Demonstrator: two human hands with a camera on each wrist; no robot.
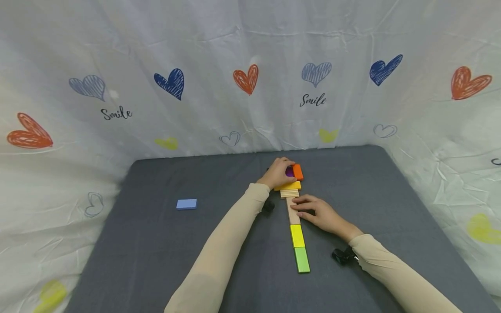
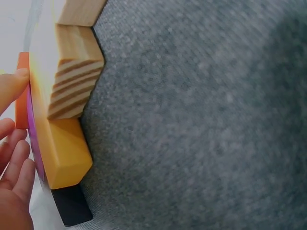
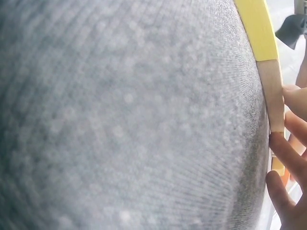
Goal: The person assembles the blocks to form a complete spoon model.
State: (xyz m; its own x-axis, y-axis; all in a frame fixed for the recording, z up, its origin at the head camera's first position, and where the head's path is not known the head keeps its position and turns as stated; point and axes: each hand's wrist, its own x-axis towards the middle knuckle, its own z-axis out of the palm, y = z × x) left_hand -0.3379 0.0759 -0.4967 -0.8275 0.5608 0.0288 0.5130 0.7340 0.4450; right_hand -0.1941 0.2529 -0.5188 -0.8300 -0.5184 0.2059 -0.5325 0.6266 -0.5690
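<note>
In the head view my left hand is at the far end of a row of blocks. Its thumb and fingers pinch about an orange block, with a purple block partly hidden between them. A yellow-orange block lies crosswise just nearer, followed by a striped wooden block. My right hand reaches in from the right, fingers mostly extended. Its fingertips touch the plain wooden block; the right wrist view has the thumb at that block's edge.
Toward me the row continues with a yellow block and a green block. A blue block lies alone at the left on the grey cloth. In the left wrist view a black piece adjoins the yellow-orange block. A heart-printed curtain hangs behind.
</note>
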